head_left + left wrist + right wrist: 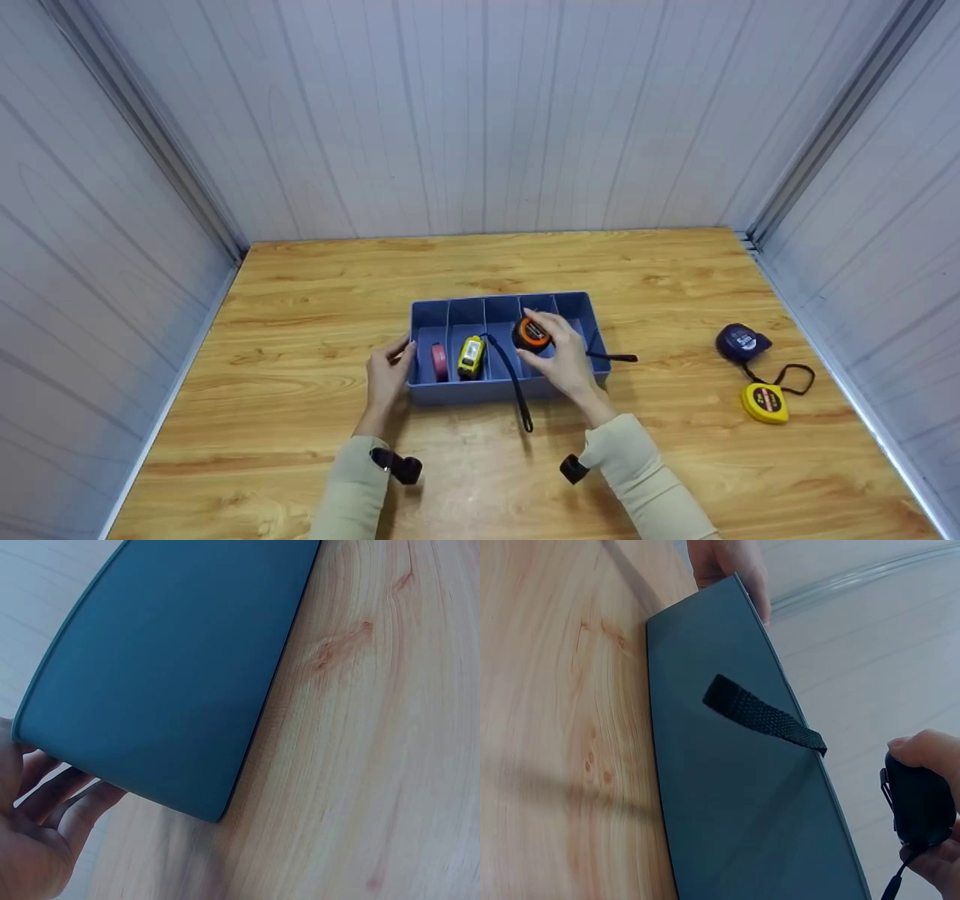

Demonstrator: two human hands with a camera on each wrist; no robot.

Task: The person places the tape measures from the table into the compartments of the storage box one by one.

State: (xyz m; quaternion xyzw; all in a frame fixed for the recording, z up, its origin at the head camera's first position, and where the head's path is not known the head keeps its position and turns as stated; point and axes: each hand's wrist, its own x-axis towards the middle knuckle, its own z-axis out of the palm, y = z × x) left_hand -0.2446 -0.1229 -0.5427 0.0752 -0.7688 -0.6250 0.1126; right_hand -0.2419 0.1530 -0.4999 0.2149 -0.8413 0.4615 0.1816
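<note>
Tape measure (533, 334) — black, rounded, orange-ringed face

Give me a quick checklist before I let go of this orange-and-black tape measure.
1. Grip: ok, the right hand pinches the orange-and-black tape measure.
2. Box touched for steadying: ok, the left hand is at its left end.
3. Centred over one compartment: cannot tell; the hand hides part of the dividers.
4. Near wall clear: not ok, a black strap hangs over it.
5. Cord inside: not ok, it trails past the right end.
6. Dark blue tape measure out of the way: ok, well off to the right.
</note>
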